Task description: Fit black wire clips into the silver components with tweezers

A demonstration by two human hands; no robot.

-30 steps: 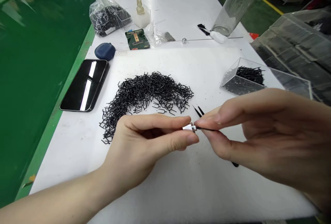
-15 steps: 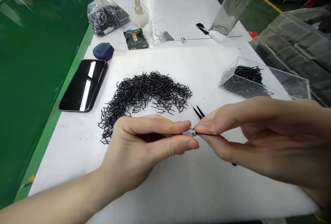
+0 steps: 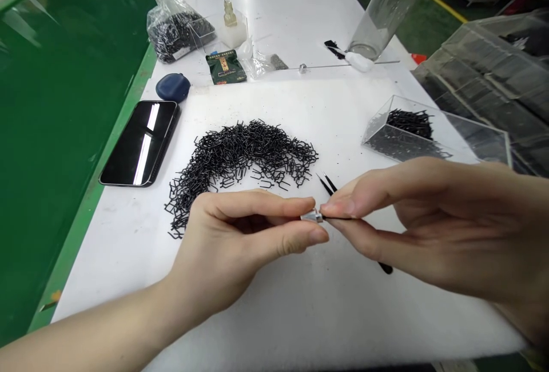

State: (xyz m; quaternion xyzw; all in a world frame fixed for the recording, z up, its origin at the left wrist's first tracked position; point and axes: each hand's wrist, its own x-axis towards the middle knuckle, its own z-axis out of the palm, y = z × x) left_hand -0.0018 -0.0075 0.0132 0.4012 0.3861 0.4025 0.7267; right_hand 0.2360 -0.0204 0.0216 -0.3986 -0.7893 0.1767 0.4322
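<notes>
My left hand pinches a small silver metal piece between thumb and forefinger above the white table. My right hand meets it from the right, its thumb and forefinger pressed together on a thin black part at the silver piece's end. Black tweezers lie on the table under my right hand, tips poking out toward a heap of small black wire clips just behind my hands.
A black phone and a blue case lie at the left edge. A clear tray with black clips stands at right, clear boxes beyond it. A bag of clips, a green packet and a clear tube sit at the back.
My hands have stayed pinched together on the silver piece, shifting only slightly. Nothing else on the table has moved.
</notes>
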